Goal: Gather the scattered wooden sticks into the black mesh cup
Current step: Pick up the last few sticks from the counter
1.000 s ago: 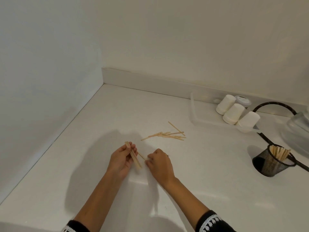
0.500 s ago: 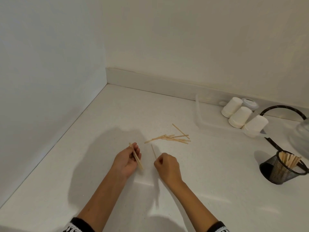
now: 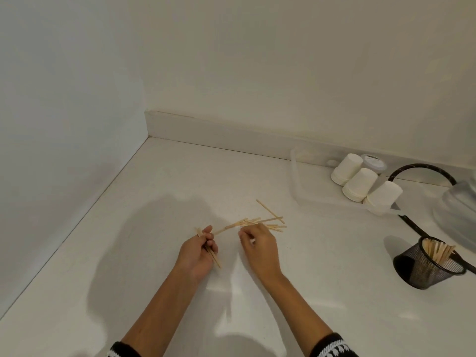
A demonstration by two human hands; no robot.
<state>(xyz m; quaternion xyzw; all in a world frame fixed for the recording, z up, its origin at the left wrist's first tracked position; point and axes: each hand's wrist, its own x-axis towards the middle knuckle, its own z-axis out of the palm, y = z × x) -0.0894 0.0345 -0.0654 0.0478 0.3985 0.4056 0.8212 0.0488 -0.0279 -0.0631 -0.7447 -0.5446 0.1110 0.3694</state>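
Several loose wooden sticks (image 3: pixel 260 222) lie in a small pile on the white counter (image 3: pixel 154 202). My left hand (image 3: pixel 197 253) is shut on a bundle of wooden sticks (image 3: pixel 215 258) that pokes out above and below its fingers. My right hand (image 3: pixel 257 247) hovers at the near edge of the pile with its fingers curled; they hide whether they pinch a stick. The black mesh cup (image 3: pixel 427 269) stands far to the right, tilted, with several sticks (image 3: pixel 438 251) inside.
Three white paper cups (image 3: pixel 360 184) lie on their sides in a clear plastic tray (image 3: pixel 295 181) at the back right. A black curved cable (image 3: pixel 422 167) and a glass vessel (image 3: pixel 458 210) sit behind the mesh cup. Walls close off the left and back.
My right hand has moved forward from beside the left hand to the pile. The single stick it held is no longer seen in it. The left hand keeps its bundle.
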